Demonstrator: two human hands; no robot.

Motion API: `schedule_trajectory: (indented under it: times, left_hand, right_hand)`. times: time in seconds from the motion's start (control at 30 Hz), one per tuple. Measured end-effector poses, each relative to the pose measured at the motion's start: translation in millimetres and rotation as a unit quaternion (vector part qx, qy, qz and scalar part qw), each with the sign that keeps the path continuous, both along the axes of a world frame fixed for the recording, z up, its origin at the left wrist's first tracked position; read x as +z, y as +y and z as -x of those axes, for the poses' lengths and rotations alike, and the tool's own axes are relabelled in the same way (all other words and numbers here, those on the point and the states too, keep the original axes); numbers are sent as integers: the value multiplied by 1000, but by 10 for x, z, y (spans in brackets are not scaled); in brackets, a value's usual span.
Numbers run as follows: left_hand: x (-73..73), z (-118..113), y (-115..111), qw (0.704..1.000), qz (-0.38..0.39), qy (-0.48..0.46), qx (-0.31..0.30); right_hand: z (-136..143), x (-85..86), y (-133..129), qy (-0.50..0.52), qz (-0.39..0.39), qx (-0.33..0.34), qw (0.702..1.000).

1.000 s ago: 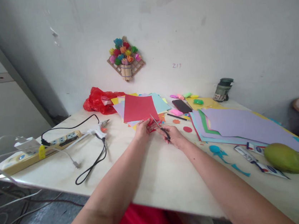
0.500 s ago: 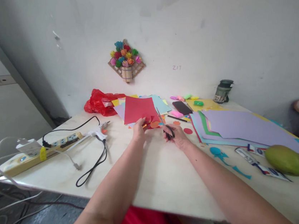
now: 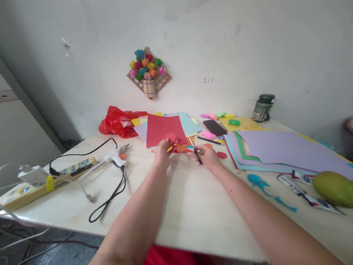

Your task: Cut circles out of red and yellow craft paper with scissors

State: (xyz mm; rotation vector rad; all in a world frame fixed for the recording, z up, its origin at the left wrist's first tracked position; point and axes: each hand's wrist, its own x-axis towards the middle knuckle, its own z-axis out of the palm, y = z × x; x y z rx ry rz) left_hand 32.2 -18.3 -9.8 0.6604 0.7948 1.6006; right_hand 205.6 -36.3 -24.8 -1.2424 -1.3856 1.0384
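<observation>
My left hand (image 3: 163,151) is closed, pinching a small red paper piece (image 3: 170,137) with a rounded outline. In my right hand (image 3: 209,158) is a pair of scissors (image 3: 198,156), its blades pointing forward and left and its dark handle partly hidden by the fingers. The blades are apart from the piece in my left hand. Just beyond both hands lies a red paper sheet (image 3: 164,127) on top of other coloured sheets. Small cut paper shapes, among them an orange disc (image 3: 181,147), lie between the hands. A red paper disc (image 3: 221,155) rests beside my right hand.
At the left are a glue gun (image 3: 116,158), a power strip (image 3: 63,175) and loose cables. A red plastic bag (image 3: 118,121) sits behind. To the right lie large coloured sheets (image 3: 277,146), blue scraps (image 3: 255,180), tubes (image 3: 321,203) and a green fruit (image 3: 337,189).
The scissors have turned in my right hand, and my right fingers have shifted around the handle. The red piece in my left hand now shows a rounder face, raised over the red sheet.
</observation>
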Motion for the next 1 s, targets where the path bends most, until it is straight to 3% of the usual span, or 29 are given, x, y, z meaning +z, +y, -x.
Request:
schedule_trajectory:
  times: [0.13,0.23,0.37,0.5,0.6,0.7,0.87,1.0]
  left_hand:
    - [-32,25,44,1000,-8,2,9]
    - [-37,22,50,1000,-10,26,13]
    - [-35,19,56,991,0,97,91]
    - [-45,49,81,965,5,186,187]
    - [-53,68,93,948,-3,227,222]
    - [-56,63,94,950,-25,228,210]
    - [-58,10,67,973,-68,194,108]
    - [-39,-44,19,973,-74,209,70]
  right_hand:
    - [-38,44,-27,-218,-66,-83,970]
    - [-47,137,-107,-331,-67,-96,936]
    - [-48,206,-161,-396,-72,-88,911]
    - [-47,227,-172,-459,-80,-81,881]
    - [-35,255,-197,-507,-74,-81,855]
    - [-12,280,-232,-536,-73,-65,839]
    - [52,292,-287,-569,-63,-34,819]
    - [97,315,-307,-556,-41,-10,830]
